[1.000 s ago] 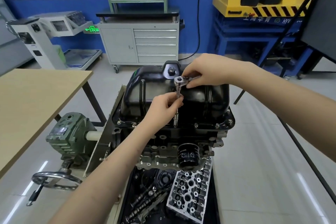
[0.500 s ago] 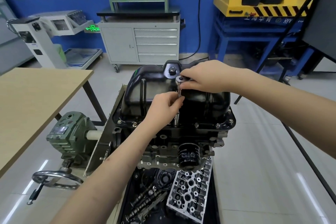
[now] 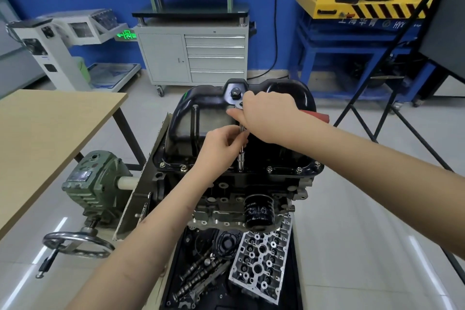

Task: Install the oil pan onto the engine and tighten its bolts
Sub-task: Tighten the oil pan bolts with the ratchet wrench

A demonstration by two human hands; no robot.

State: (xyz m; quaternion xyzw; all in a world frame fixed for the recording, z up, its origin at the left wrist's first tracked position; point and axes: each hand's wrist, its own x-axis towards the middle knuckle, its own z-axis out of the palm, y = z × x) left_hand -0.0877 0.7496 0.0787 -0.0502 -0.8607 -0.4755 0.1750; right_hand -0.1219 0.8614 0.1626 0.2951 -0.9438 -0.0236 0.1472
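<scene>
Both hands are on the ratchet: my right hand [image 3: 268, 116] wraps the head end, its red handle [image 3: 317, 116] poking out past my wrist, while my left hand [image 3: 217, 150] pinches the extension bar [image 3: 242, 145] to keep it upright. Its socket [image 3: 240, 163] sits on a bolt in the near flange of the oil pan [image 3: 276, 148], which already rests on the engine [image 3: 226, 191] with more bolts [image 3: 269, 168] seated along that edge. I judge the pan to be stiff pressed steel, glossy and probably slick, best lifted by its flange rather than the rounded sump. White lettering on the oil filter [image 3: 258, 211] is too small to read; only "HY" shows on the blue frame [image 3: 377, 40] behind.
</scene>
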